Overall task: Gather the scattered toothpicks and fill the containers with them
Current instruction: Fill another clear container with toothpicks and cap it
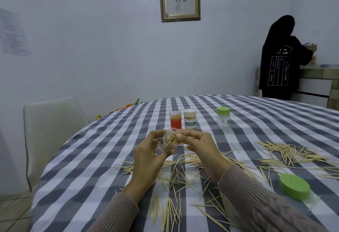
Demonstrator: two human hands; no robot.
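My left hand [149, 155] grips a clear plastic container [167, 141], tilted with its open mouth toward the right and partly filled with toothpicks. My right hand [199, 148] pinches a small bunch of toothpicks at that mouth. Many loose toothpicks [183, 173] lie scattered on the checked tablecloth [91, 158] below my hands, with another heap [291, 153] to the right. A loose green lid [294, 186] lies at the near right. Farther back stand a red container [175, 119], a white-capped full container [190, 121] and a green-capped clear container [223, 117].
A white chair [49, 130] stands at the table's left edge. A person in a black hoodie [282, 63] stands at a counter at the back right, facing away. Small coloured objects [128, 106] lie at the far table edge.
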